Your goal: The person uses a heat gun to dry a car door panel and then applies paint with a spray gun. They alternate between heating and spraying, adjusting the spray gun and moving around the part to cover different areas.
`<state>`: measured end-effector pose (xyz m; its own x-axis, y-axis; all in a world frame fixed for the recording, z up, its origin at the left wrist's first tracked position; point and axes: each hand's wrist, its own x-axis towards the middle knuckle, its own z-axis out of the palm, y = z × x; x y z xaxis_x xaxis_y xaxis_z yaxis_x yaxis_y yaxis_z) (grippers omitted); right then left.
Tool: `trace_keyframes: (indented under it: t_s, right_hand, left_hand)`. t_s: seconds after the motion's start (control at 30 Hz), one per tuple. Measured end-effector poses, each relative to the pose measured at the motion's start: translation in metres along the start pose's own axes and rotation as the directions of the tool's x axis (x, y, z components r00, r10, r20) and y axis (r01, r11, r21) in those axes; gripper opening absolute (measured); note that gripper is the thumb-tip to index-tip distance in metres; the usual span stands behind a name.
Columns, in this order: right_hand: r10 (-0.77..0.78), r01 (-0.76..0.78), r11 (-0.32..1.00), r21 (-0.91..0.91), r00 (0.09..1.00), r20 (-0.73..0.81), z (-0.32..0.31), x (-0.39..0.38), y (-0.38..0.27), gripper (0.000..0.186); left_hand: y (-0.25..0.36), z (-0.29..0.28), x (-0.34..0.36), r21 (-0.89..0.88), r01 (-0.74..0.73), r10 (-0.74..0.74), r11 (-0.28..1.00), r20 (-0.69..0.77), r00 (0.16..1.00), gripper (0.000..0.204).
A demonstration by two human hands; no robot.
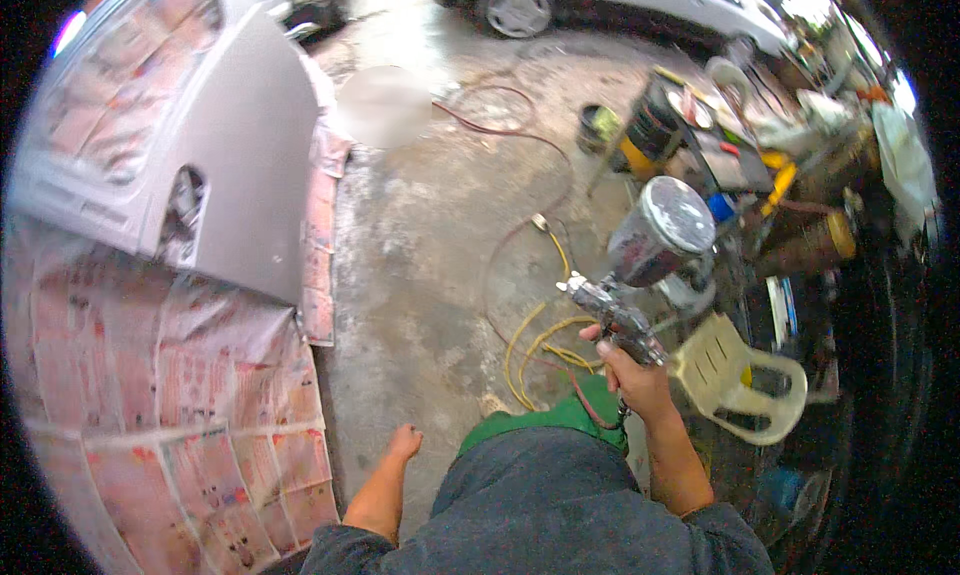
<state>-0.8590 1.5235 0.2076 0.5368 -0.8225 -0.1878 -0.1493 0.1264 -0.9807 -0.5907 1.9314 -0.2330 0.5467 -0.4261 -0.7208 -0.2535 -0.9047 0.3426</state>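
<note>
My right hand point(628, 375) is wrapped round the grip of a spray gun point(615, 315), held up in front of my right side. Its paint cup point(655, 235) has a pale, paint-smeared lid and stained walls. A dark red hose point(590, 400) hangs from the gun's handle. At my lower left, my left hand point(404, 443) hangs low with its fingers curled in and nothing visible in them. To the left stands a grey car body panel point(250, 125) with a handle recess. Taped newspaper masking point(200, 405) covers the areas around it and its window.
Yellow and red hose point(530, 345) lies coiled on the concrete floor point(410, 265). On the right are a cream plastic chair point(740, 375), a cluttered workbench point(730, 160) and a black bucket point(600, 127). A silver car point(610, 0) stands at the back.
</note>
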Motion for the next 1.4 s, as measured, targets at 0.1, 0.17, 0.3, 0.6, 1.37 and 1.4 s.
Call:
trace_keyframes:
  t_s: [0.1, 0.17, 0.3, 0.6, 1.37, 1.4]
  right_hand:
    - [-0.061, 0.074, 0.995, -0.061, 0.979, 0.193, 0.052, 0.025, -0.024, 0.019]
    - [-0.066, 0.126, 0.976, -0.179, 0.949, 0.308, 0.082, 0.045, -0.039, 0.026]
    - [-0.154, 0.22, 0.963, -0.157, 0.924, 0.35, 0.133, 0.082, -0.046, 0.025]
    - [-0.112, 0.131, 0.991, -0.022, 0.916, 0.386, 0.22, 0.148, 0.003, 0.025]
    - [0.287, -0.251, 0.958, -0.14, 0.808, 0.515, 0.584, 0.533, 0.335, 0.043]
    - [0.283, -0.247, 0.959, -0.138, 0.813, 0.51, 0.601, 0.541, 0.363, 0.043]
  left_hand:
    - [-0.023, 0.011, -0.025, -0.226, 0.098, -0.113, 0.969, -0.055, 0.992, 0.051]
    - [-0.028, 0.027, -0.049, -0.219, 0.157, -0.175, 0.963, -0.063, 0.983, 0.051]
    - [-0.021, 0.059, -0.088, -0.404, 0.21, -0.25, 0.89, -0.048, 0.967, 0.053]
    - [0.087, -0.013, -0.096, -0.747, -0.116, -0.049, 0.654, -0.195, 0.98, 0.049]
    - [0.196, -0.274, 0.442, -0.976, -0.087, 0.08, -0.198, -0.104, 0.991, 0.031]
    - [0.178, -0.269, 0.466, -0.975, -0.07, 0.091, -0.21, -0.091, 0.992, 0.039]
